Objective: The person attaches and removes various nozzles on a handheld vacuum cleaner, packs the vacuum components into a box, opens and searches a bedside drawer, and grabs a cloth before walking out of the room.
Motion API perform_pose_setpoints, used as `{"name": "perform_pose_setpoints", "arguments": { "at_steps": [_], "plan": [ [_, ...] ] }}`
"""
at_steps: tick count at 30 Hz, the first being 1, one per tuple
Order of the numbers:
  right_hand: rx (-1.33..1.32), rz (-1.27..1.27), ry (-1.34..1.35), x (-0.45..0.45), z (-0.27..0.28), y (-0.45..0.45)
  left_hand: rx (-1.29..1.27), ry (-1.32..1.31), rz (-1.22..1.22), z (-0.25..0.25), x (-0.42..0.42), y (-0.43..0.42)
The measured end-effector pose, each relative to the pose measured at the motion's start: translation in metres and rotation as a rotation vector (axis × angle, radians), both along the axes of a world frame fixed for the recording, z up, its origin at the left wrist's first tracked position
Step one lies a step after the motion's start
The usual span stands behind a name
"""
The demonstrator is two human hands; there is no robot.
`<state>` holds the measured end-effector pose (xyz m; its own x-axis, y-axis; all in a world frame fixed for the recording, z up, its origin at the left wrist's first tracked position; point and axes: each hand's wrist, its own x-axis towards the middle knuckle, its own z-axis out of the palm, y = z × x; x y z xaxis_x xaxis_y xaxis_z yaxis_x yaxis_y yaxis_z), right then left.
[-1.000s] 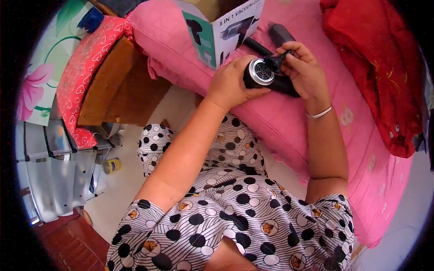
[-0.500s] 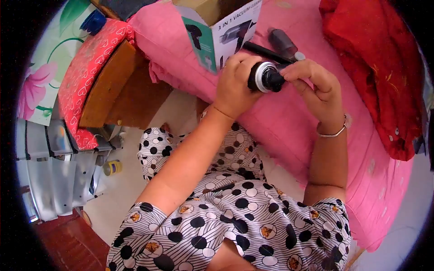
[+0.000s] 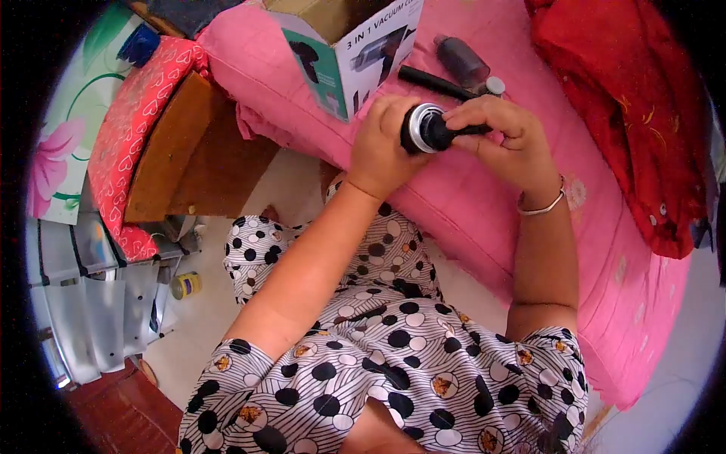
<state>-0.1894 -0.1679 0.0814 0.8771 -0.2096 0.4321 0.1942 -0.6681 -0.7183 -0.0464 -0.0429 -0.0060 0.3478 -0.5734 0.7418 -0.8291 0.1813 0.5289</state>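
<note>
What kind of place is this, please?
Probably a bedroom in a home: a wide soft surface, perhaps a bed, has a wrinkled pink cloth cover, a crumpled red cloth lies on it, and beside it stands brown wooden furniture with a red heart-patterned cloth.

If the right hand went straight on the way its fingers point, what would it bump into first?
The right hand would probably push into the black nozzle first, which its fingers seem to touch. Depth is hard to judge.

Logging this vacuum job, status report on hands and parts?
Left hand gripping black vacuum body with silver rim; right hand fingering black nozzle at rim; nothing visible between them blocking.
</note>
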Motion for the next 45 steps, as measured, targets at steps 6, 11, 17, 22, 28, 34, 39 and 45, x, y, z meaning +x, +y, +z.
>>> {"name": "perform_pose_setpoints", "arguments": {
  "at_steps": [6, 11, 17, 22, 28, 34, 39, 45],
  "plan": [
    [-0.182, -0.082, -0.239, 0.002, 0.011, 0.005, -0.012, 0.013, 0.04, 0.0, -0.002, 0.001],
    [-0.377, -0.16, -0.334, 0.003, 0.013, 0.005, -0.01, 0.019, 0.031, 0.003, -0.002, 0.001],
    [-0.392, -0.191, -0.288, 0.003, 0.014, 0.01, -0.009, 0.017, 0.039, 0.001, -0.001, 0.002],
    [-0.412, -0.167, -0.211, 0.004, 0.015, 0.011, 0.014, -0.025, 0.053, -0.002, 0.001, 0.001],
    [-0.491, -0.158, -0.235, 0.004, 0.017, 0.015, 0.011, 0.003, 0.03, -0.005, 0.001, 0.003],
    [-0.633, -0.201, -0.37, 0.001, 0.019, 0.021, 0.033, 0.029, 0.01, -0.008, 0.003, 0.002],
    [-0.642, -0.216, -0.397, 0.003, 0.019, 0.02, 0.006, 0.027, 0.009, -0.004, 0.001, 0.002],
    [-0.624, -0.208, -0.42, 0.005, 0.019, 0.02, 0.012, 0.009, 0.01, -0.005, 0.001, 0.001]
  ]
}}
